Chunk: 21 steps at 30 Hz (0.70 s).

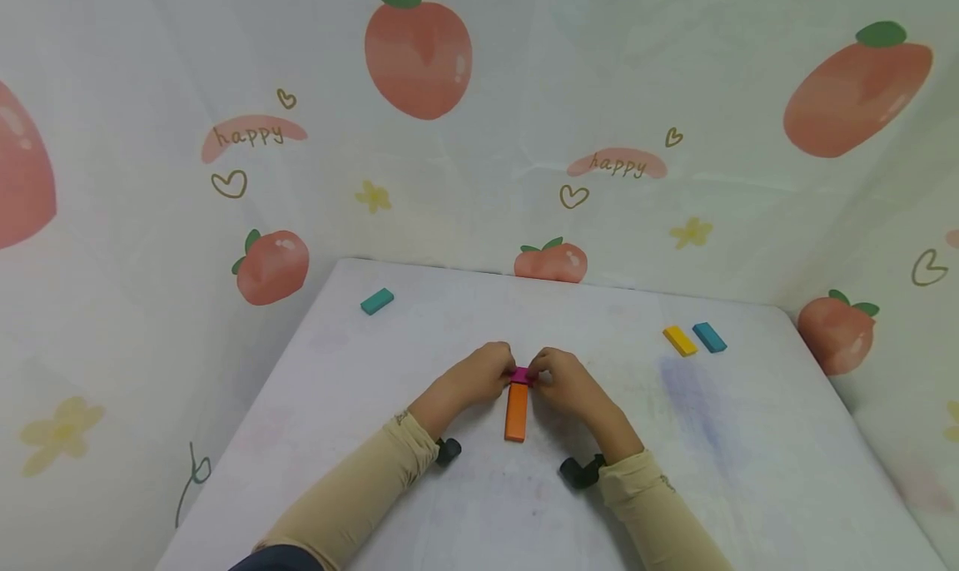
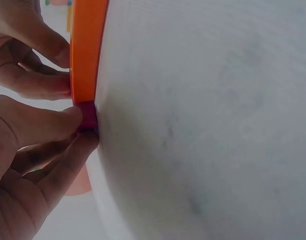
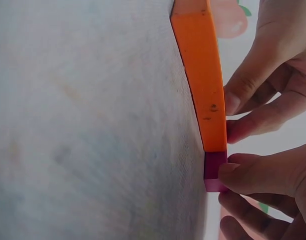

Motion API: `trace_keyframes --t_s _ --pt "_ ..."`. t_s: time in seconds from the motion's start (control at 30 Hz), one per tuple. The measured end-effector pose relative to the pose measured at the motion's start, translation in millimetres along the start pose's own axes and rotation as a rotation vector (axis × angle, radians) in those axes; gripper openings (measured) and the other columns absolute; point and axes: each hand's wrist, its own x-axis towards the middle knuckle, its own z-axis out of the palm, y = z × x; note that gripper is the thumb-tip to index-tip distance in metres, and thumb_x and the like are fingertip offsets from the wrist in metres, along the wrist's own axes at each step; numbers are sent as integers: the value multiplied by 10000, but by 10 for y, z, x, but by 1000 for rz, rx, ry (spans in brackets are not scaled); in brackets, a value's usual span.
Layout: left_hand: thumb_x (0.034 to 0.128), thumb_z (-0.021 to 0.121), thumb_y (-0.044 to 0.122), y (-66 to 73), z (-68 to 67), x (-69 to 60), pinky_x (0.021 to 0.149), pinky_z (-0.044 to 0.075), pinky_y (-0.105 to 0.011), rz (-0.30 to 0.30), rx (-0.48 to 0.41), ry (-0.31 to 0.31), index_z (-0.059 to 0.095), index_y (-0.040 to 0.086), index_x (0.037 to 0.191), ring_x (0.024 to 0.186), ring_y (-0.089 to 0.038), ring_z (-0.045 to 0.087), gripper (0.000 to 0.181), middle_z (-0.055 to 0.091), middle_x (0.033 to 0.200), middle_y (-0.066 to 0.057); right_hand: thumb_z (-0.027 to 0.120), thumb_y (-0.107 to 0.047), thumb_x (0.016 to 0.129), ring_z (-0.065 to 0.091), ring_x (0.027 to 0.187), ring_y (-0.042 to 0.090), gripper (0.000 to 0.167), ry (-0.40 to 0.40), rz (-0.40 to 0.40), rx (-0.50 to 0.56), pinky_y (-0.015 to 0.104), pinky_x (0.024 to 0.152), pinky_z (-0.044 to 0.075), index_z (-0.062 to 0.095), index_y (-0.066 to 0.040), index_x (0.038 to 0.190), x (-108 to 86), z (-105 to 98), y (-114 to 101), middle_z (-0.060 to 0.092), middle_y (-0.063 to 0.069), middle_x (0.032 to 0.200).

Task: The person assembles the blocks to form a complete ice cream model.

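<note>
A small magenta block [image 1: 520,375] lies crosswise against the far end of a longer orange block [image 1: 516,413]. My left hand [image 1: 483,371] pinches the magenta block's left end; in the left wrist view its thumb and finger close on the block [image 2: 87,116]. From the other side my right hand [image 1: 565,381] holds the right end, its thumb on the block [image 3: 214,172] in the right wrist view. The orange block [image 3: 202,80] lies flat on the table, with its end touching the magenta one. Hands partly cover the magenta block's ends.
A teal block [image 1: 377,301] lies at the table's far left. Toward the far right a yellow block [image 1: 680,340] and a blue block [image 1: 709,337] lie side by side. Behind the white table [image 1: 419,504] hangs a fruit-printed cloth [image 1: 479,163].
</note>
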Motion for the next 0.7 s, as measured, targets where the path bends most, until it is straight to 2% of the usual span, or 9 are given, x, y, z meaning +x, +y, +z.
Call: trace_keyframes --t_s 0.23,0.5,0.7 --pt "973 682 -34 2 15 -10 712 464 -240 5 16 0 779 -9 940 758 -136 505 106 619 848 -59 752 45 906 693 967 240 101 3 -10 3 468 959 602 808 -37 925 -9 2 -7 726 71 999" --pt "982 681 -19 31 1 -24 735 500 -231 -25 2 -10 786 -16 977 776 -137 535 106 639 873 -68 756 29 911 678 954 220 92 0 18 15 451 965 605 811 -44 926 -10 -4 -40 720 62 994" --pt "966 678 -44 21 4 -28 721 487 -240 1 5 -5 789 -21 949 765 -144 527 115 646 864 -81 757 29 915 686 973 227 102 -5 22 5 455 979 604 810 -55 937 -23 -2 -40 729 64 1011"
